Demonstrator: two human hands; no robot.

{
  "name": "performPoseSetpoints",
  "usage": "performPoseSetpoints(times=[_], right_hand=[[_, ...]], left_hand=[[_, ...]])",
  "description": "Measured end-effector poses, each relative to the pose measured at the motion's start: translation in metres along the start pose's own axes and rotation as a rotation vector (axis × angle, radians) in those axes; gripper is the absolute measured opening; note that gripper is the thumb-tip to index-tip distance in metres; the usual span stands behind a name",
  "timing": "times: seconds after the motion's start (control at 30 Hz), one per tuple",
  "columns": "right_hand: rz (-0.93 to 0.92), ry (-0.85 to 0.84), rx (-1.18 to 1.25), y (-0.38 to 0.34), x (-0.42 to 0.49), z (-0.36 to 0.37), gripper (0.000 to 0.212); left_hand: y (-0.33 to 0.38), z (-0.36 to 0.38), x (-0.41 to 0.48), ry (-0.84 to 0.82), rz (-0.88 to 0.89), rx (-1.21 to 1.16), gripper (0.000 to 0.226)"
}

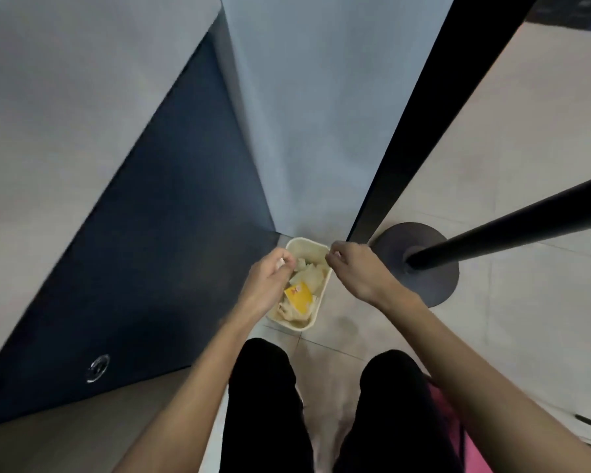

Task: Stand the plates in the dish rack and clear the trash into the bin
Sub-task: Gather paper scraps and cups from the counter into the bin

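currently: both grips above the bin

i see the cream bin (306,241) standing on the tiled floor (526,319), in the corner between a dark blue panel (168,250) and the round base (435,288) of a black pole. crumpled pale trash (309,278) and a yellow packet (299,296) lie inside it. the left grip (270,278) hangs over the bin's left rim, the right grip (352,271) over its far right corner. both have curled fingers with the tips drawn together; i cannot tell whether either pinches a scrap.
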State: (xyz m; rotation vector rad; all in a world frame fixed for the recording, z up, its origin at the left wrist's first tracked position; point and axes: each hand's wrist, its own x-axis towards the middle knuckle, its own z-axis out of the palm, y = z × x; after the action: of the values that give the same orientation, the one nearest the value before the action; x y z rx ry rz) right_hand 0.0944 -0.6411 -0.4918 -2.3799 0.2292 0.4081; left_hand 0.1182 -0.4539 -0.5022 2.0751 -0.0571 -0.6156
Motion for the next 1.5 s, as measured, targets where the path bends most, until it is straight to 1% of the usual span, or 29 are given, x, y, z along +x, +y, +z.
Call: performPoseSetpoints(times=[0.07,0.13,0.27,0.37,0.5,0.53,0.6,0.63,0.67,0.73,0.8,0.87,0.9,0.97,1.03,1.1,1.17,1.37,1.5], right_hand=[[0.007,-0.039,0.017,0.029,0.025,0.032,0.021],[0.001,-0.061,0.013,0.054,0.047,0.059,0.017],[-0.030,-0.043,0.049,0.091,0.085,0.103,0.016],[-0.108,0.002,0.043,0.110,0.107,0.126,0.012],[-0.158,0.029,0.061,0.130,0.125,0.147,0.012],[-0.168,0.036,0.068,0.134,0.129,0.150,0.013],[-0.167,0.042,0.090,0.141,0.132,0.153,0.014],[-0.157,0.041,0.106,0.144,0.132,0.154,0.015],[-0.144,0.037,0.122,0.147,0.132,0.155,0.015],[-0.124,0.029,0.141,0.153,0.131,0.157,0.016],[-0.143,0.028,0.127,0.159,0.132,0.162,0.016],[-0.202,0.034,0.082,0.164,0.136,0.166,0.015],[-0.238,0.038,0.055,0.165,0.139,0.169,0.015],[-0.302,0.029,0.001,0.163,0.148,0.175,0.014],[-0.363,-0.007,-0.088,0.157,0.159,0.182,0.013],[-0.388,-0.062,-0.235,0.151,0.173,0.192,0.012],[-0.347,-0.132,-0.384,0.147,0.187,0.202,0.015],[-0.243,-0.316,-0.613,0.146,0.204,0.216,0.030],[-0.186,-0.507,-0.708,0.144,0.198,0.222,0.033]], left_hand=[[-0.032,0.014,0.028,-0.019,0.006,0.043,0.010],[-0.063,0.030,0.055,-0.046,0.043,0.093,0.011],[-0.117,0.065,0.106,-0.075,0.076,0.230,0.009],[-0.137,0.085,0.133,-0.084,0.089,0.315,0.012],[-0.152,0.095,0.163,-0.125,0.140,0.408,0.013],[-0.155,0.095,0.169,-0.129,0.162,0.425,0.019],[-0.158,0.094,0.174,-0.135,0.183,0.445,0.039],[-0.159,0.092,0.175,-0.126,0.186,0.452,0.046],[-0.159,0.089,0.176,-0.103,0.201,0.459,0.048],[-0.158,0.080,0.178,-0.018,0.243,0.468,0.043],[-0.157,0.070,0.180,0.092,0.269,0.478,0.037],[-0.158,0.063,0.183,0.169,0.230,0.500,0.039],[-0.161,0.061,0.185,0.170,0.175,0.521,0.044],[-0.168,0.059,0.184,0.095,0.033,0.597,0.059],[-0.176,0.061,0.181,-0.022,-0.073,0.654,0.069],[-0.184,0.063,0.175,-0.112,-0.135,0.639,0.069],[-0.191,0.064,0.172,-0.161,-0.157,0.627,0.066],[-0.199,0.063,0.172,-0.150,-0.121,0.612,0.063],[-0.201,0.065,0.172,-0.148,-0.114,0.606,0.061]])
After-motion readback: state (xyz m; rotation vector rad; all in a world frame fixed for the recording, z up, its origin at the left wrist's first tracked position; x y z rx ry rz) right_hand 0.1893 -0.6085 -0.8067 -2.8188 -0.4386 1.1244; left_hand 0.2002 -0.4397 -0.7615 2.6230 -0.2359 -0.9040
